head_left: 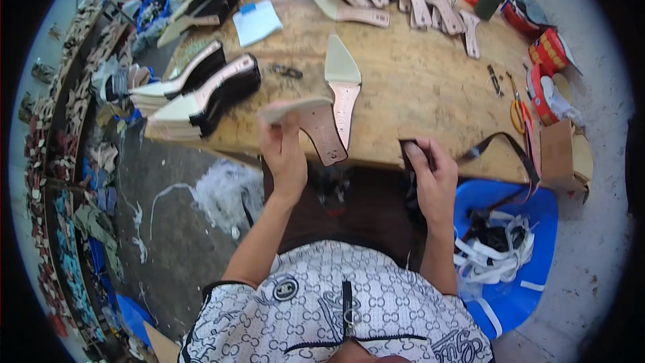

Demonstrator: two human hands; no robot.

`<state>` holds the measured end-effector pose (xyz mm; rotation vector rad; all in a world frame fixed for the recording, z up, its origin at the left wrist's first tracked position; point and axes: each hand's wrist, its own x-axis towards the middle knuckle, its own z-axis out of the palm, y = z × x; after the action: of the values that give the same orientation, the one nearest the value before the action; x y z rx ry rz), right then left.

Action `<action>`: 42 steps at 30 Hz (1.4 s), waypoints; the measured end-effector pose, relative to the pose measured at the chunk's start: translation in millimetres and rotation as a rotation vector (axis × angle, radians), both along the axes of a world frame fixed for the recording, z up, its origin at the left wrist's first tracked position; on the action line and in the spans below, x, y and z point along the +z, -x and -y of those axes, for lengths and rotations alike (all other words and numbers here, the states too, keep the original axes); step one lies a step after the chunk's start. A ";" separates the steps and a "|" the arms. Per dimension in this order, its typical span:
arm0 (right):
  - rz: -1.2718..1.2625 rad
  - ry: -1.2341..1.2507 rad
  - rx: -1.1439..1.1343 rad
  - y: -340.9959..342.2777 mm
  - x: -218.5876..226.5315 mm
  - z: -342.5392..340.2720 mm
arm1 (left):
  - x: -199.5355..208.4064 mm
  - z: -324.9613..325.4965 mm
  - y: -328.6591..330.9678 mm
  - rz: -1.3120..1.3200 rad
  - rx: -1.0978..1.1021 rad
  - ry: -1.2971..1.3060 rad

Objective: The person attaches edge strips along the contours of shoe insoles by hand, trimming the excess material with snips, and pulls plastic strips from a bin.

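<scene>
My left hand (285, 161) is closed on a shoe insole (324, 136), pinched between thumb and fingers and raised at the table's front edge. Its pale front part tilts up while the pinkish heel part points toward me. Behind it, another insole (343, 87) lies flat on the wooden table (396, 87). At the table edge to the right, my right hand (435, 175) pinches the end of a dark strip (406, 149). Most of that strip is hidden by the fingers. A black band (500, 138) runs from near this hand over the table edge.
Stacked insoles (225, 84) stand at the left, with more insoles (420, 0) at the back. Scissors with orange handles (517, 114) lie at the right, near a cardboard box (559, 158). Below hangs a blue basin (547, 228) holding white strips. White fluff (232, 195) is on the floor.
</scene>
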<state>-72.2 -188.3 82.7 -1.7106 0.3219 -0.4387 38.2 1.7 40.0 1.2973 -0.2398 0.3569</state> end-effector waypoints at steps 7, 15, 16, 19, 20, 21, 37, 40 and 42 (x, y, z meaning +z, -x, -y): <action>-0.081 -0.661 0.088 -46.3 -40.9 -23.0 | -26.9 25.8 -0.9 -0.267 -0.248 0.306; -0.069 -0.449 0.298 -128.9 -99.4 -29.0 | -23.6 16.6 -36.7 -0.265 -0.316 0.319; -0.076 -0.387 0.232 -140.8 -99.2 -28.0 | -11.7 11.7 -37.9 -0.223 -0.290 0.338; 0.047 -0.017 0.080 -187.0 -122.3 -2.3 | 34.2 3.7 -23.3 -0.142 -0.284 0.340; 0.051 -0.112 0.054 -194.3 -121.2 0.7 | 46.0 -2.0 -13.2 -0.094 -0.276 0.261; 0.056 -0.207 0.033 -199.6 -118.6 0.7 | 52.6 -7.4 -5.0 -0.043 -0.262 0.181; -0.149 -1.015 0.024 -19.8 -60.5 -32.8 | -26.9 36.6 44.8 -0.671 -0.522 0.552; -0.153 -1.085 -0.029 -14.6 -65.4 -38.8 | -31.9 40.6 52.4 -0.669 -0.453 0.497; -0.123 -1.175 -0.031 -15.2 -79.1 -38.3 | -35.7 41.5 52.7 -0.680 -0.443 0.493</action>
<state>-57.0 -150.0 3.6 -0.5801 0.5537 -0.0968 -14.5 -39.9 4.3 0.7837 0.1376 -0.3900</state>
